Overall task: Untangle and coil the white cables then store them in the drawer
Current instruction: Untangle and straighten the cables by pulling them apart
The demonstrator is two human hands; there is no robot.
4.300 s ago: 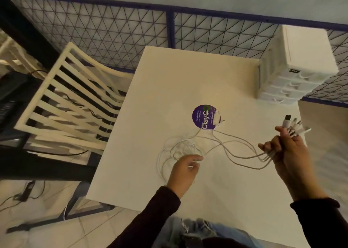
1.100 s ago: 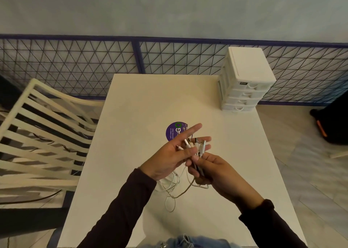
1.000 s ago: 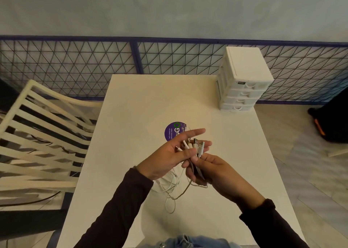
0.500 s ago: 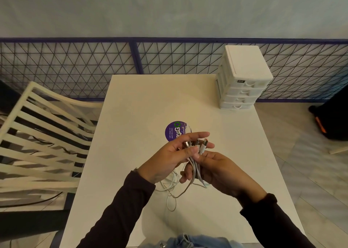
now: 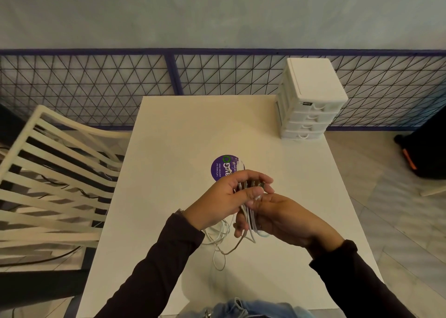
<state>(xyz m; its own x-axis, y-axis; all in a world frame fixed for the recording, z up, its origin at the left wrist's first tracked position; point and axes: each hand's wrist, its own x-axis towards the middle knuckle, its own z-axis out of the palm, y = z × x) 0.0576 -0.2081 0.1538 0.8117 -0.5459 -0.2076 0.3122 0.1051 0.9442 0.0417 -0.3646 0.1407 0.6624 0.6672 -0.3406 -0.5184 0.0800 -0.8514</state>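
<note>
Both hands meet above the middle of the white table [image 5: 169, 149]. My left hand [image 5: 226, 197] curls its fingers and thumb round the plug ends of the white cables [image 5: 223, 235]. My right hand [image 5: 277, 216] grips the same bundle just below, with the strands running through its fingers. Loose loops of cable hang down and lie tangled on the table beneath my left wrist. The white drawer unit [image 5: 309, 100] stands at the table's far right corner, all its drawers shut.
A round purple sticker [image 5: 223, 167] sits on the table just beyond my hands. A cream slatted chair [image 5: 55, 173] stands to the left of the table. A blue wire-mesh fence [image 5: 96, 86] runs behind. A dark bag [image 5: 429, 149] lies on the floor at right.
My left hand's fingers, earlier stretched out over the plugs, have curled down round them. My right hand slid slightly lower along the bundle. The loose loops stay on the table.
</note>
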